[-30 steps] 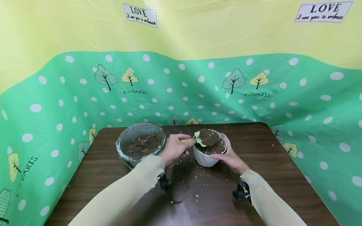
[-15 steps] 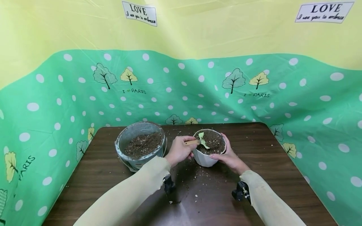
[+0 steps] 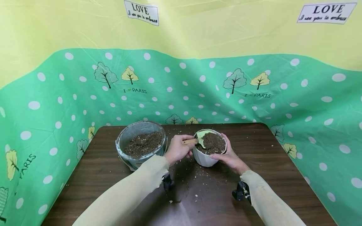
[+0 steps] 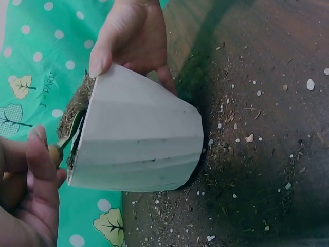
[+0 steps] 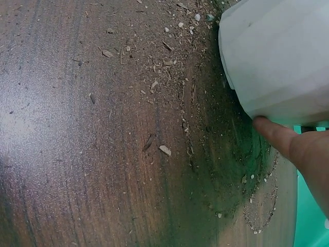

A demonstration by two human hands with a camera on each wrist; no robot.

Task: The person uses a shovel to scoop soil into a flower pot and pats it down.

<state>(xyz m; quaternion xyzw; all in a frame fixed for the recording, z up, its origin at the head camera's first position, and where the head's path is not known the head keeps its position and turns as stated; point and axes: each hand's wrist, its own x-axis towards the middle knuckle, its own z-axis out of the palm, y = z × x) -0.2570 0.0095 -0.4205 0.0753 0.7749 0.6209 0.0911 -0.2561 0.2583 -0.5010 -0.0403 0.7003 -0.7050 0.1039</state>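
My left hand (image 3: 177,148) grips the wooden handle (image 3: 190,141) of a small trowel. Its light green blade (image 3: 201,137) lies at the left side of the soil (image 3: 215,143) inside a white faceted flowerpot (image 3: 205,160). Part of the blade is covered by soil. With my right hand (image 3: 230,158) I hold the pot from its right side, thumb at the front rim and fingers around the far side. In the left wrist view the trowel (image 4: 69,135) reaches in over the rim of the pot (image 4: 139,134). One finger (image 5: 277,136) touches the pot's lower side in the right wrist view.
To the left stands a grey-blue bucket (image 3: 121,150) with a wire handle, partly filled with soil (image 3: 144,144). Soil crumbs and pale bits are strewn over the dark wooden table (image 3: 268,163). A green and yellow patterned cloth (image 3: 158,100) hangs behind and at both sides.
The heaped soil on the trowel went into the pot as the blade tipped over. Since then the blade has turned flatter, its green face showing again. My right hand stays on the pot.
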